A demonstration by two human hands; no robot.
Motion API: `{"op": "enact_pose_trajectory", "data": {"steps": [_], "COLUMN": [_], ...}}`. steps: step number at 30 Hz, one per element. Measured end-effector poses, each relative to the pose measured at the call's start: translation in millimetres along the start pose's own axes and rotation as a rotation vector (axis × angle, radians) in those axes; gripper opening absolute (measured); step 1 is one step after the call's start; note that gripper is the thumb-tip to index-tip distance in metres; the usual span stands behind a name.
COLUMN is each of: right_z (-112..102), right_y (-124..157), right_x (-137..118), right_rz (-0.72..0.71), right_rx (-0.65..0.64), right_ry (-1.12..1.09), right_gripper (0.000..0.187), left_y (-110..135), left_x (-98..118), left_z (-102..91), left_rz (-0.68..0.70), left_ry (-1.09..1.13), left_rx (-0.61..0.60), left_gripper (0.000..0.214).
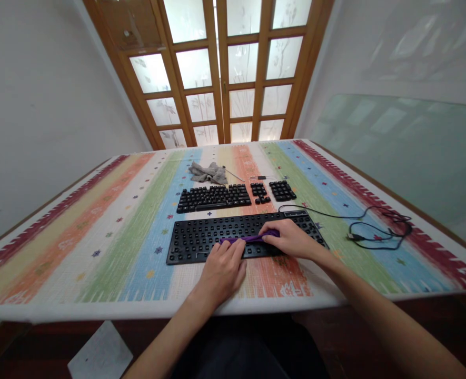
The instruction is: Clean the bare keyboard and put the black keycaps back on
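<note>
the keyboard is black, the tablecloth multicoloured and striped.

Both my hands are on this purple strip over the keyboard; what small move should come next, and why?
I'd probably slide the purple strip slightly along the keyboard. The right hand grips one end and the left hand rests on the other, while the keycaps lie off beyond it, leaving the rows exposed.

A cloth-covered table shows coloured stripes and small stars. Near its front edge lies a black keyboard, its cable looped to the right; beyond it lie clusters of keycaps, a grey rag and two slim tools.
</note>
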State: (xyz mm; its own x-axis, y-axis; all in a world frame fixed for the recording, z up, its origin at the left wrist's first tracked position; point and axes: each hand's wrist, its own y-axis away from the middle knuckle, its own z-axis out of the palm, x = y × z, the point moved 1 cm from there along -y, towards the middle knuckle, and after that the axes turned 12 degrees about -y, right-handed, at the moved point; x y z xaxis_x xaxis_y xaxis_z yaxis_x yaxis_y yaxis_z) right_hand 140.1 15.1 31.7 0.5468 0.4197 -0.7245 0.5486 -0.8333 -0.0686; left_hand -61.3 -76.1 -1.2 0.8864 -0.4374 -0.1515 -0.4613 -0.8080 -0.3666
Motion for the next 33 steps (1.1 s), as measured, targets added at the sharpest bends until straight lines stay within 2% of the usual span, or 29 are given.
{"op": "enact_pose_trajectory", "data": {"steps": [13,19,27,33], "right_z": [-16.1,-22.3,-23.5,-25.0], "right_y": [13.3,19.8,18.5,17.3], "right_x": [13.7,20.6,18.5,22.2], "right_rz": [0.046,0.076,0.058,0.048], "right_rx": [0.033,0.016,0.014,0.018], "right_ry": [0.001,-0.010,0.000,-0.008], "right_gripper": [0.019,0.019,0.018,0.018], "left_y": [-14.8,-24.0,-25.8,-33.1], "left_x": [15.7,24.5,24.6,21.7], "left_z": [3.1,2.3,2.1,6.2], "left_rz": [0.022,0.022,0.019,-0.029], "left_ry": [0.092,0.066,0.061,0.075], "left_rx": [-0.010,-0.018,-0.003,0.006], "left_gripper": [0.040,0.038,0.039,0.026]}}
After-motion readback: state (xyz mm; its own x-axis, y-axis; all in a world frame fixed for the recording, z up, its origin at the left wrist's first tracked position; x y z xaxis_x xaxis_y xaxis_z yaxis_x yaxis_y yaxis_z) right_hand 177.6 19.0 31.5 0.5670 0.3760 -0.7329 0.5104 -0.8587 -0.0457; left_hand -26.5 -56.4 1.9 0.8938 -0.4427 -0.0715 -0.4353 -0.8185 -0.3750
